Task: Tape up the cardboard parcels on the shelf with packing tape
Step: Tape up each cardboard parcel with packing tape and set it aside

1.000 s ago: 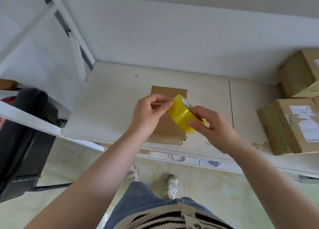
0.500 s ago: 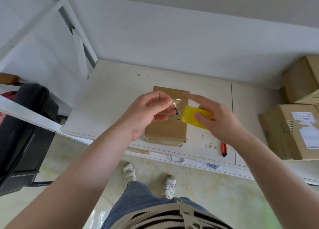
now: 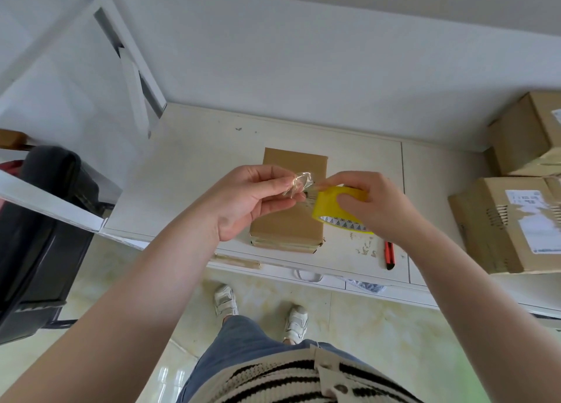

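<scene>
1. I've got the left hand [image 3: 246,201] up over the shelf [image 3: 182,190], fingers curled in, pinching a crumpled end of clear tape [image 3: 299,184] between thumb and fingertips. It looks creased and stuck to itself.
2. The right hand [image 3: 373,205] grips the yellow tape roll [image 3: 337,210], fingers wrapped over its outer face, roll tilted so the printed core shows underneath.
3. The small cardboard parcel [image 3: 291,220] lies flat on the shelf right below both hands, near the front edge; no tape touches it yet, as far as I can tell.
4. To do this well, I judge the crumpled bit wants pulling out past the crease until flat tape runs between the hands.
5. Keep the strip taut and the sticky side down, or it will fold on itself again.
6. Then lay the flat end over the parcel's far edge and run the roll along its length toward me.
7. The red cutter [image 3: 389,255] waits on the shelf just right of the parcel, handy for the cut.
8. Two larger boxes [image 3: 498,226] sit well apart at the right, presumably next.
</scene>
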`<state>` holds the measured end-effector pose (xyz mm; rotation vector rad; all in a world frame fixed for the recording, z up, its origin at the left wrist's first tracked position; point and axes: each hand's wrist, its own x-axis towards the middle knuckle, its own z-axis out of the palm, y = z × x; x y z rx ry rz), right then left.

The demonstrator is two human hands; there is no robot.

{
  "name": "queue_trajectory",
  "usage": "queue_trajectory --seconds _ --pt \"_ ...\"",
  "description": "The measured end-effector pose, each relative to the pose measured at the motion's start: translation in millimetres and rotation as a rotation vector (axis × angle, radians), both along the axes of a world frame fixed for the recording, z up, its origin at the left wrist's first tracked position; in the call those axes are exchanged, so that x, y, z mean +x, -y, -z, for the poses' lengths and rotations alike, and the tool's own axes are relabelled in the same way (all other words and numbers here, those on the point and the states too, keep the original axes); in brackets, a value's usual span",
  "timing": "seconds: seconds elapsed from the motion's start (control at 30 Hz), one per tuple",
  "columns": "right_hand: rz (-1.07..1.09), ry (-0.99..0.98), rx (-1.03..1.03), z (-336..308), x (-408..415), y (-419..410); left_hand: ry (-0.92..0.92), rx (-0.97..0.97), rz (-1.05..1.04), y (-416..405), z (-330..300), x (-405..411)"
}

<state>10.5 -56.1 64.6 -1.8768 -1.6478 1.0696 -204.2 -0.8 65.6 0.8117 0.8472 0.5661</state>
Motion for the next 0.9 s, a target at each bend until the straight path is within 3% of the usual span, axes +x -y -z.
queue_trajectory --seconds 0.63,0.9 --pt "0.027 -0.004 0.004 1 8 -8 0.024 -0.015 -0.027 -2 11 4" --pt "-0.005 0.019 0.002 1 10 -9 -0.150 0.063 -0.040 -4 15 9"
